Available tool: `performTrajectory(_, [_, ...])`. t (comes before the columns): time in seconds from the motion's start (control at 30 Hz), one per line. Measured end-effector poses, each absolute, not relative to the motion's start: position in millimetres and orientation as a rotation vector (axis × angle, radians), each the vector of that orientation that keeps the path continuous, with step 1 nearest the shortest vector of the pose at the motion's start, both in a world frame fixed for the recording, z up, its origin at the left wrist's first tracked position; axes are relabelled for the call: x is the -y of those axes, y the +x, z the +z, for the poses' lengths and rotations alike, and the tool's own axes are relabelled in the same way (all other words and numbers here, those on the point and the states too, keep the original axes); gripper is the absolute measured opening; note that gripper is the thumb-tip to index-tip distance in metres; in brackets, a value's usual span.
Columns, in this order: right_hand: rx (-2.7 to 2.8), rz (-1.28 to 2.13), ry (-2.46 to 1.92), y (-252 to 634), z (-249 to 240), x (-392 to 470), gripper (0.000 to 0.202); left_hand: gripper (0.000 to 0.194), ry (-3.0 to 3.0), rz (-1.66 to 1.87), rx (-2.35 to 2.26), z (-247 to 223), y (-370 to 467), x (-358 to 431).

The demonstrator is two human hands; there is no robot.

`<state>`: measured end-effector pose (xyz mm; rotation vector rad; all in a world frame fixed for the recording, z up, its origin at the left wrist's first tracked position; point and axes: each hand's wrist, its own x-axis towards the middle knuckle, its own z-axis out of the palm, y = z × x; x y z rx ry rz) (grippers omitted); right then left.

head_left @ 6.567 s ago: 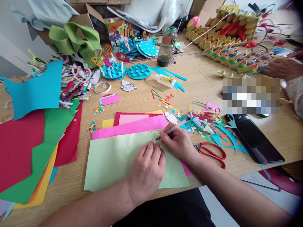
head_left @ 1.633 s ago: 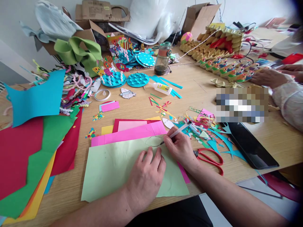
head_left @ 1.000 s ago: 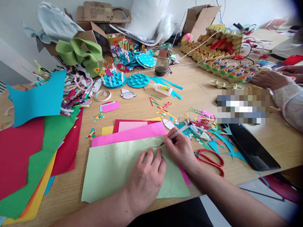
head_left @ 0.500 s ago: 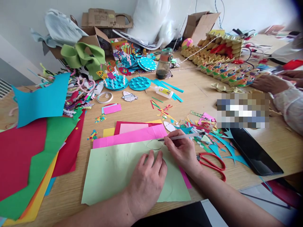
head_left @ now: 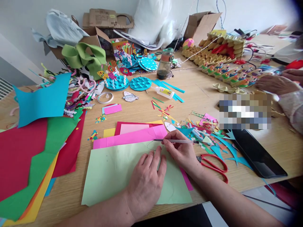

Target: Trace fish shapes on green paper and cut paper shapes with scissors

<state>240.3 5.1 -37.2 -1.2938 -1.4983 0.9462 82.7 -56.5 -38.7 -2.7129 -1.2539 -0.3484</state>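
On the near middle of the wooden table (head_left: 191, 85): one sheet of light-green paper (head_left: 111, 173), thin, smooth, faintly wrinkled, overlapping a strip of pink paper (head_left: 130, 136) on the far side. Near the far edge of the light-green paper: outline (head_left: 148, 145) in fine dark line, curved, pointed at the left, partly hidden by fingers. Right hand (head_left: 181, 151): pen (head_left: 180, 141) pinched between thumb and fingers, slim barrel nearly level, tip close to the outline; contact not possible to tell. Left hand (head_left: 148, 181): palm down on the light-green paper, fingers extended, grasping nothing. Step in hand, by judgement: drawing of the outline. Next stroke, by judgement: light pen pressure, sheet pinned flat against slipping. To the right: scissors (head_left: 214, 164), red looped handles; blue scraps (head_left: 216, 152), sharp-cornered paper; phone (head_left: 258, 154), black, glossy. Just beyond the pink paper: white cutout (head_left: 169, 126), leaf-shaped. Farther: glue bottle (head_left: 165, 92), plastic, lying down; blue disc (head_left: 140, 83), ridged lattice surface. Far right: egg trays (head_left: 224, 47), bumpy, tan.
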Motion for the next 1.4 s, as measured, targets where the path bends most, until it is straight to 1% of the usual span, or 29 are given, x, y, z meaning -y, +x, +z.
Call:
performTrajectory(0.1, [1.469, 0.953, -1.333, 239.5, -39.5, -6.1, 0.015, 0.047, -2.754, -0.361, 1.309, -39.9, 82.3, 54.6])
performTrajectory(0.3, [1.467, 0.927, -1.372, 239.8, -40.3, -7.0, 0.019, 0.047, -2.750, -0.370, 1.427, -40.8, 84.2, 51.1])
performTrajectory(1.0, [1.508, 0.960, -1.379, 239.2, -42.4, -6.1, 0.017, 0.047, -2.763, -0.328, 1.435, -41.6, 85.5, 52.4])
performTrajectory(1.4, [1.500, 0.915, -1.406, 238.9, -43.4, -7.4, 0.017, 0.046, -2.748, -0.316, 1.427, -42.4, 85.3, 52.6])
